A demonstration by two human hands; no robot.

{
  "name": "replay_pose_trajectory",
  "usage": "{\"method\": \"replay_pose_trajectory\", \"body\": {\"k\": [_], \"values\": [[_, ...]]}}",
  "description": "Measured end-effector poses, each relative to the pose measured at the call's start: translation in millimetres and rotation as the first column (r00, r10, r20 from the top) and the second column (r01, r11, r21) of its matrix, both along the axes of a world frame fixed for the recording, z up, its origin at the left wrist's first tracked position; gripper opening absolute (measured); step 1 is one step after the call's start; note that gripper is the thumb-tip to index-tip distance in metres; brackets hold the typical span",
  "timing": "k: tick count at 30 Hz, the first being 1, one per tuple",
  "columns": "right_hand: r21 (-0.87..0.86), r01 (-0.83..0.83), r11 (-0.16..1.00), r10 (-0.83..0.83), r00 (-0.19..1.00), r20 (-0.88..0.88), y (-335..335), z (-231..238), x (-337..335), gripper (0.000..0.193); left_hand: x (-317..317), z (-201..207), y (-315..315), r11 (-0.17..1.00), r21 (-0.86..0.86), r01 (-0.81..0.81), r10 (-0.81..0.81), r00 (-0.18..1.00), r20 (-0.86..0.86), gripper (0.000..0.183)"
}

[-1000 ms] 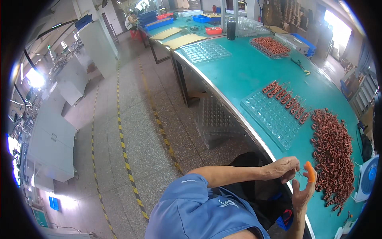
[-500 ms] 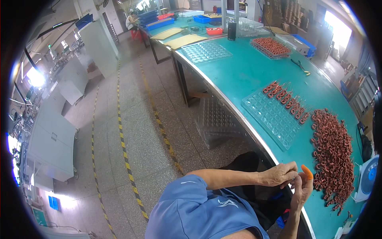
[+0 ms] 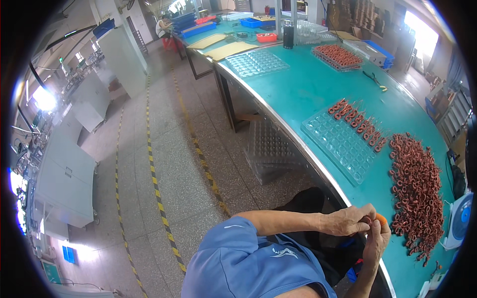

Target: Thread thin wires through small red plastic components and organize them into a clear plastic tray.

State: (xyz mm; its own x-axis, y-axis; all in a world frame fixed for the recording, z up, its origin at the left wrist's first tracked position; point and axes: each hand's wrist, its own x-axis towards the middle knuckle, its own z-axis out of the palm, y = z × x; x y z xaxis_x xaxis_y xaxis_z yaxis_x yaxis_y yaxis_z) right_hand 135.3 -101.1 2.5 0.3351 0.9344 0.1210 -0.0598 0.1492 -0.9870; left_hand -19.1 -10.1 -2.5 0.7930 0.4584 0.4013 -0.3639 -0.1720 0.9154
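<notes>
My left hand (image 3: 344,221) and my right hand (image 3: 376,243) meet at the near edge of the green table, both with fingers pinched together. A small piece between the fingertips is mostly hidden, and I cannot make out what it is. An orange finger cot (image 3: 381,220) covers one finger of my right hand. Just beyond the hands, a heap of small reddish-brown wire-wound rings (image 3: 415,198) is spread on the table. Left of the heap lies a clear plastic tray (image 3: 330,144) with round pockets; similar rings (image 3: 357,120) fill the rows along its far right side.
Farther up the table (image 3: 298,94) are another filled ring tray (image 3: 338,56), a clear pocket tray (image 3: 257,63), pliers (image 3: 373,81) and a black cylinder (image 3: 288,37). A blue-and-white fan (image 3: 459,221) stands at the right edge. Stacked trays (image 3: 271,149) sit under the table.
My fingertips have drawn closer together, and the orange-covered finger has bent down from upright toward my left hand. The trays and heap stay as they were.
</notes>
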Motion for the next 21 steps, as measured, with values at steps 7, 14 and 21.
{"method": "replay_pose_trajectory", "body": {"k": [7,14,21], "values": [[0.039,0.004,0.999,-0.002,0.998,-0.061,-9.7,-4.2,5.5,0.024,-6.2,16.1,-15.3,0.968,0.249,-0.027,-0.003,0.993,0.117,0.026],[0.564,0.172,0.807,-0.587,0.333,0.738,-17.2,27.4,-4.1,0.016,10.8,22.9,-3.1,0.931,0.291,-0.221,0.216,0.975,0.049,0.026],[0.359,0.202,0.911,-0.4,0.642,0.654,21.7,41.2,-7.9,0.01,8.0,16.3,24.4,0.966,-0.158,-0.205,0.209,0.978,0.008,0.017]]}}
